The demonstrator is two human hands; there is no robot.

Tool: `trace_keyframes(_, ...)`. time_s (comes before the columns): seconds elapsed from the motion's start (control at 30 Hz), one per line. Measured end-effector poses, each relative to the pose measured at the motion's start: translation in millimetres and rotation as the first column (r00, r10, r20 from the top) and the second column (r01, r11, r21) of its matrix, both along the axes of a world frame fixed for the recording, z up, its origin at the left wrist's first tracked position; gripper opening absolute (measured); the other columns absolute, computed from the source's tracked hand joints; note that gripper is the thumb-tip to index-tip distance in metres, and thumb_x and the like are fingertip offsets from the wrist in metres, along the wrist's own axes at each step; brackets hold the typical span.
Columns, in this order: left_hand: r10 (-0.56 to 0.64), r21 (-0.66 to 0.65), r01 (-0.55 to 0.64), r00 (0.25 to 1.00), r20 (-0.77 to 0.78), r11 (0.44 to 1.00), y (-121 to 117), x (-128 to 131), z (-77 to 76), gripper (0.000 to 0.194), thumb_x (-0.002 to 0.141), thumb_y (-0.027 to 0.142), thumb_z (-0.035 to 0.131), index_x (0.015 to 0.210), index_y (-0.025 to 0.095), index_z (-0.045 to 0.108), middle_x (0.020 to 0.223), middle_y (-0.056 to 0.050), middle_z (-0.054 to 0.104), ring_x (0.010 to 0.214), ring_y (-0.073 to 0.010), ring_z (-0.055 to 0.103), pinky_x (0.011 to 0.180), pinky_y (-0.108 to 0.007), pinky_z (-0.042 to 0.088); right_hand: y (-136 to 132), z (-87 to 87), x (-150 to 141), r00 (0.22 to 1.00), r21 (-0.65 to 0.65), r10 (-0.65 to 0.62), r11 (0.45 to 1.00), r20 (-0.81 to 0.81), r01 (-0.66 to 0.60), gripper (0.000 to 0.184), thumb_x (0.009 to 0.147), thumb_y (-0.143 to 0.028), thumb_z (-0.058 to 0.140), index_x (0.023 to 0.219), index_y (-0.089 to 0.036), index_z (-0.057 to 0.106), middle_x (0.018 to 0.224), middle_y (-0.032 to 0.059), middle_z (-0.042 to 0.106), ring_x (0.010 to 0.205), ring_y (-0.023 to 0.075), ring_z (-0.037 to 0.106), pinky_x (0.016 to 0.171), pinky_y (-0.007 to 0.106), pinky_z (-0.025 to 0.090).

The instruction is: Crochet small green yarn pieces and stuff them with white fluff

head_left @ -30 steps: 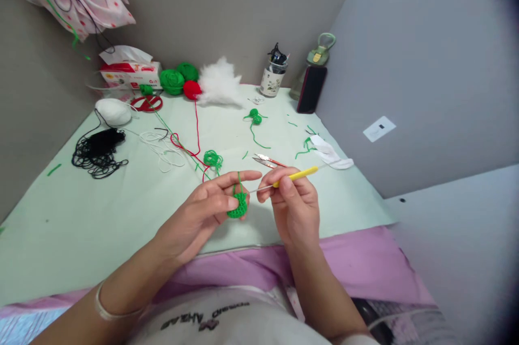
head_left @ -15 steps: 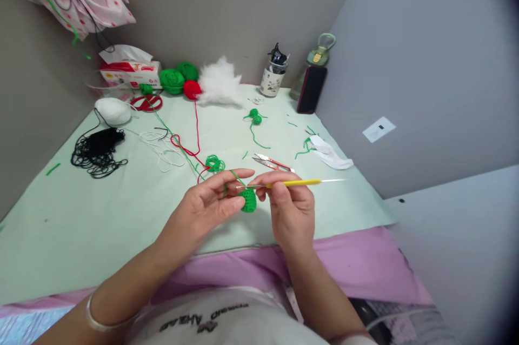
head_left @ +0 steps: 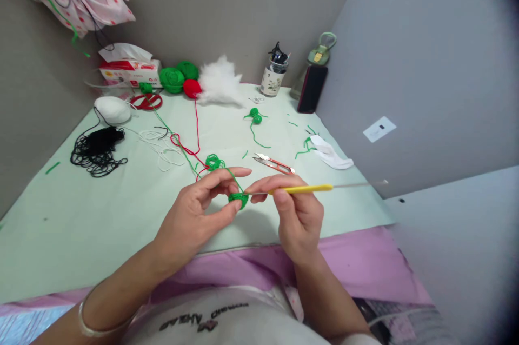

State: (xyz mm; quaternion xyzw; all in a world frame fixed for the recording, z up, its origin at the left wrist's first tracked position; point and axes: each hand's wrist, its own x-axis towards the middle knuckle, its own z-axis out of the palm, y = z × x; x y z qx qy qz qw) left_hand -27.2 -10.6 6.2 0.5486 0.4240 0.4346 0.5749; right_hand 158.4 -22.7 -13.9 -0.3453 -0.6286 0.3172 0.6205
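Observation:
Pinched between the thumb and fingers of my left hand is a small green crochet piece. A strand of green yarn runs from it up to my raised left index finger. My right hand grips a crochet hook by its yellow handle, pen-like. The hook's thin metal end points left and meets the top edge of the green piece; its very tip is hard to make out. Just beyond my left fingers lies a loose coil of green yarn. Thread snips rest beyond my right hand.
At the back stand a tissue box, green yarn balls, a red ball, white stuffing, a pen jar and a phone leaning on a bottle. Black yarn and red scissors lie left.
My right hand and the hook have shifted right and slightly down, drawing the hook tip back toward the edge of the green piece. The piece has tilted in my left hand, which moved slightly left.

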Motion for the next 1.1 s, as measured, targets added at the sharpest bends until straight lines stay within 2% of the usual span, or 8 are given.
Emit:
trace_keyframes(0.13,0.069,-0.017,-0.067,0.994,0.09,0.998,-1.8,6.4,-2.7,0.038,0.088,0.027,0.084,0.125,0.033,0.08,0.093,0.001,0.066,0.096,-0.0184,0.06,0.098,-0.032,0.048,-5.0,-3.4,-0.1,0.912,0.336,-0.192,0.94,0.362,0.064,0.031,0.101,-0.013,0.062,0.125,-0.03,0.072,0.108,0.006,0.081,0.097,0.0211,0.077,0.081,0.036,0.063)
trace_keyframes(0.23,0.011,-0.194,0.049,0.955,0.297,0.98,-0.3,9.4,-4.2,0.049,0.086,0.03,0.086,0.133,0.033,0.076,0.092,0.001,0.065,0.091,-0.0163,0.061,0.09,-0.029,0.05,-6.2,-9.5,-1.5,0.837,0.442,-0.318,0.891,0.446,0.103,0.043,0.095,-0.009,0.069,0.127,-0.037,0.073,0.113,0.0049,0.08,0.103,0.0226,0.077,0.084,0.037,0.064)
trace_keyframes(0.37,-0.013,-0.375,0.204,0.891,0.454,0.904,4.0,7.2,-3.5,0.046,0.083,0.033,0.089,0.127,0.025,0.08,0.088,-0.001,0.064,0.085,-0.0141,0.057,0.081,-0.025,0.048,-3.1,-12.1,-3.7,0.961,0.273,-0.22,0.947,0.169,0.169,0.03,0.101,-0.018,0.063,0.122,-0.035,0.076,0.106,0.0048,0.08,0.092,0.0229,0.076,0.077,0.04,0.064)
trace_keyframes(0.5,-0.016,-0.314,0.168,0.9,0.435,0.935,4.8,5.0,-2.3,0.042,0.084,0.03,0.088,0.125,0.027,0.081,0.093,-0.001,0.068,0.086,-0.0141,0.059,0.084,-0.025,0.047,4.7,-7.2,-7.1,0.976,-0.022,-0.054,0.998,-0.209,0.05,0.019,0.106,-0.03,0.06,0.102,-0.029,0.079,0.088,0.0031,0.077,0.071,0.0172,0.069,0.063,0.034,0.059)
trace_keyframes(0.67,-0.031,-0.194,0.098,0.947,0.32,0.976,2.1,8.7,-5.1,0.037,0.087,0.032,0.086,0.124,0.032,0.081,0.099,-0.002,0.073,0.093,-0.018,0.065,0.09,-0.032,0.051,6.3,-6.4,-11.6,0.991,-0.046,-0.021,0.999,-0.131,0.015,0.019,0.105,-0.028,0.062,0.106,-0.029,0.081,0.097,0.004,0.08,0.084,0.0186,0.073,0.068,0.033,0.06)
trace_keyframes(0.8,0.027,-0.189,0.043,0.935,0.355,0.981,2.6,12.7,-6.0,0.042,0.084,0.029,0.089,0.125,0.032,0.081,0.094,0.001,0.071,0.092,-0.0158,0.065,0.089,-0.028,0.052,-0.4,-13.9,-11.8,0.966,0.219,-0.197,0.963,0.169,0.158,0.033,0.1,-0.015,0.065,0.123,-0.035,0.078,0.109,0.005,0.079,0.098,0.0212,0.074,0.08,0.037,0.063)
trace_keyframes(0.9,0.004,-0.313,0.157,0.89,0.457,0.937,5.6,12.3,-4.2,0.04,0.083,0.032,0.09,0.122,0.028,0.082,0.094,-0.001,0.072,0.092,-0.0145,0.064,0.088,-0.024,0.052,-3.0,-18.2,-10.5,0.908,0.392,-0.305,0.902,0.287,0.179,0.048,0.096,-0.009,0.07,0.133,-0.039,0.074,0.119,0.0058,0.079,0.105,0.023,0.074,0.084,0.039,0.063)
trace_keyframes(1.1,-0.006,-0.401,0.24,0.864,0.504,0.884,12.1,5.6,-3.3,0.034,0.078,0.031,0.092,0.11,0.022,0.086,0.087,-0.001,0.069,0.079,-0.0109,0.058,0.076,-0.02,0.049,4.1,-6.6,-6.8,0.975,0.017,-0.151,0.988,-0.162,0.156,0.017,0.103,-0.03,0.064,0.102,-0.028,0.08,0.089,0.0047,0.078,0.07,0.0178,0.068,0.061,0.035,0.058)
